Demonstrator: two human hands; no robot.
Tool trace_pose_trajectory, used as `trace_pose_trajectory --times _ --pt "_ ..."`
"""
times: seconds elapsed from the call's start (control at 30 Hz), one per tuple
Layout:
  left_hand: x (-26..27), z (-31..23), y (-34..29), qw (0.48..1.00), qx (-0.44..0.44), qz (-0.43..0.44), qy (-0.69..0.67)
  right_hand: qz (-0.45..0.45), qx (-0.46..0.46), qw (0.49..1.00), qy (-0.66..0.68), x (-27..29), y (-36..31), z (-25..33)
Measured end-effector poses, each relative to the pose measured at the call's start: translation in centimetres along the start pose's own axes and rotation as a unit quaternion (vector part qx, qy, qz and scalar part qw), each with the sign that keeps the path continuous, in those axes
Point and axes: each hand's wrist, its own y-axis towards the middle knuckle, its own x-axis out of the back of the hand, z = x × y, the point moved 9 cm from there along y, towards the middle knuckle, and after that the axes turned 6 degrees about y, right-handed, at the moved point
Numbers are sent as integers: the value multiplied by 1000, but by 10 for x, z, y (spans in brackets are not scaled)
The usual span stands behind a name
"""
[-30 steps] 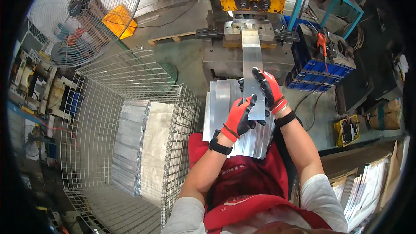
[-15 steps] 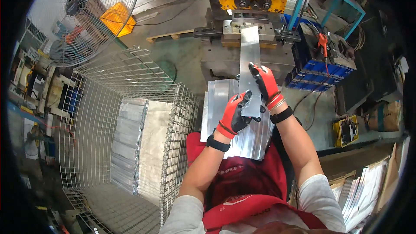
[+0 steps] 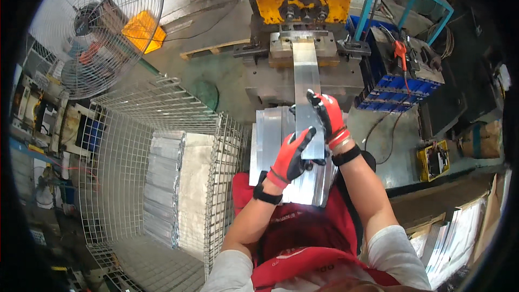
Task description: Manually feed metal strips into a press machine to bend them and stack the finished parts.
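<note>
Metal strip (image 3: 307,89) between left hand (image 3: 292,157) and right hand (image 3: 331,117), both pinching its edges.

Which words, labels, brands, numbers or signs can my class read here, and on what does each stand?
Red apron, chest: dark lettering, too distorted and blurred to quote.
Red apron, lap: small pale print, too small to read.
Fan hub: faint mark, too small to read.
Metal strip: no text visible.
Nothing is clear enough to quote.
</note>
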Motion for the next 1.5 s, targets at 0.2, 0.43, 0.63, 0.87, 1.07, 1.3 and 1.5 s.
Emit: trace_pose_trajectory --times 0.2,0.43,0.63,0.87,1.07,1.3,1.5 --pt "-2 39 -11 981 179 37 -69 -2 -98 995 1 3 -11 -13" --pt "1 -15 -15 945 -190 -51 263 129 -92 976 -152 -10 -36 15" --pt "2 -22 -17 926 -174 -82 325 -2 -104 988 -111 9 -43 -14" --pt "3 -25 -16 945 -146 -68 286 66 -115 974 -186 3 -40 -7" --pt "3 2 -10 991 -46 -43 117 -35 -116 992 -42 6 -37 -5" --pt "-3 47 -5 977 185 3 -107 38 85 979 -180 -2 -24 15" --pt "-1 68 5 968 155 -15 -199 6 -65 998 -24 2 -24 -6"
